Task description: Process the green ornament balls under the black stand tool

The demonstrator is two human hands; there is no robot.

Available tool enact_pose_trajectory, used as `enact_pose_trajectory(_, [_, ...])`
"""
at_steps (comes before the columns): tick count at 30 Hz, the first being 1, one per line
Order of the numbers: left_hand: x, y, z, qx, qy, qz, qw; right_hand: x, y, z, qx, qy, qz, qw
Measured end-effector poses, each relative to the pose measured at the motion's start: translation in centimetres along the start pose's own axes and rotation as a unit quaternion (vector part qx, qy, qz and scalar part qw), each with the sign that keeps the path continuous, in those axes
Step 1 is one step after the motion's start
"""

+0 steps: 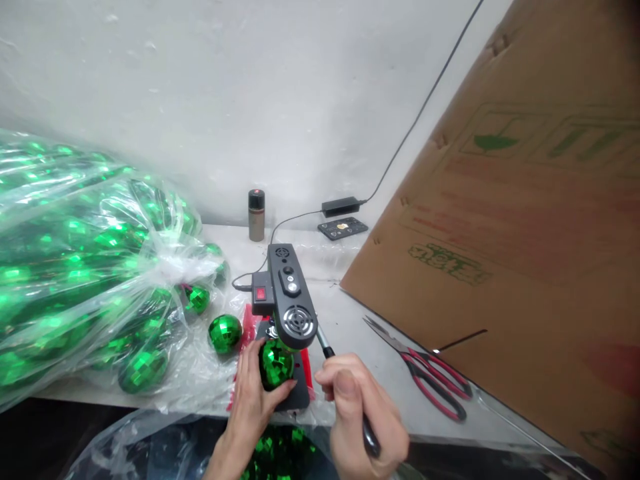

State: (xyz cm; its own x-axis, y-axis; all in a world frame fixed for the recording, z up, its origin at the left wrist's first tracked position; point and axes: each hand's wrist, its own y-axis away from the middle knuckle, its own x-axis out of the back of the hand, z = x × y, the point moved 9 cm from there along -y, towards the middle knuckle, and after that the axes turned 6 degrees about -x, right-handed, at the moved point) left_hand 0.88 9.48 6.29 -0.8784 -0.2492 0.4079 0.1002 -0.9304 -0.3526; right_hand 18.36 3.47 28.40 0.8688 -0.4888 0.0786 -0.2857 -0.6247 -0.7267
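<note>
My left hand [253, 393] is closed around a green faceted ball [275, 363] that sits on the base of a small black press machine [286, 297]. Fingers of my right hand [363, 410] wrap the machine's black lever handle [371, 437], which runs up as a metal rod [324, 343] to the machine head. The machine's head, with a red switch and round vents, hangs directly over the ball.
A large clear plastic bag full of green balls [75, 267] fills the left. Loose green balls [225, 333] lie beside it. Red-handled pliers [430, 377] lie to the right, next to a leaning cardboard box [525, 233]. A small grey can [257, 215] and a power adapter [340, 206] stand by the wall.
</note>
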Motion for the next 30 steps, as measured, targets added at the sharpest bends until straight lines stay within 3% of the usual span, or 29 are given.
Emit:
enact_pose_trajectory(5, [-1.6,-0.1,0.5,-0.021,-0.037,-0.005,0.999,0.2,0.1,0.1,-0.009,0.000,0.002,1.000])
enact_pose_trajectory(11, [-3.3,-0.2,-1.0,0.034,0.063,-0.063,0.995,0.3,-0.1,0.0,-0.020,0.002,0.007,1.000])
enact_pose_trajectory(17, [-2.8,-0.3,-0.9,0.061,0.077,-0.083,0.992,0.3,0.4,0.0,0.000,-0.003,0.041,0.999])
enact_pose_trajectory(30, [-2.9,-0.1,-0.8,0.045,0.067,-0.056,0.995,0.5,2.9,1.6,0.034,0.015,0.126,0.991])
